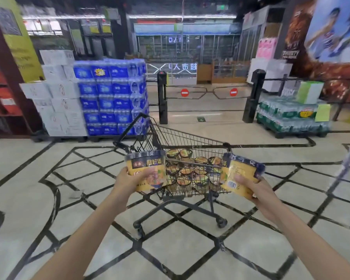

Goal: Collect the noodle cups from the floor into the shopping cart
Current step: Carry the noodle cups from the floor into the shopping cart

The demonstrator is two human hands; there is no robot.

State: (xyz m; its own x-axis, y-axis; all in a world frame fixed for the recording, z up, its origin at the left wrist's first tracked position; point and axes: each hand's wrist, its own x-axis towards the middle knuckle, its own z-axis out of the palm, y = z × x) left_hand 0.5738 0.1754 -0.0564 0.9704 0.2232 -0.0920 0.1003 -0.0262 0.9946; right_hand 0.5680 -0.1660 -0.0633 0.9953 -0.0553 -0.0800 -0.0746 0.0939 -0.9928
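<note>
A black wire shopping cart stands in front of me with several yellow noodle cups lying inside its basket. My left hand grips an upright yellow noodle cup with a dark rim, held just left of the cart's near edge. My right hand grips a second yellow noodle cup, tilted to the left, at the cart's right edge. Both cups are held above the floor, close to the basket rim.
Stacked blue water packs and white boxes stand at the back left. A black entry gate with red no-entry signs lies behind the cart. Green water packs sit on a pallet at the right. Tiled floor spreads below me.
</note>
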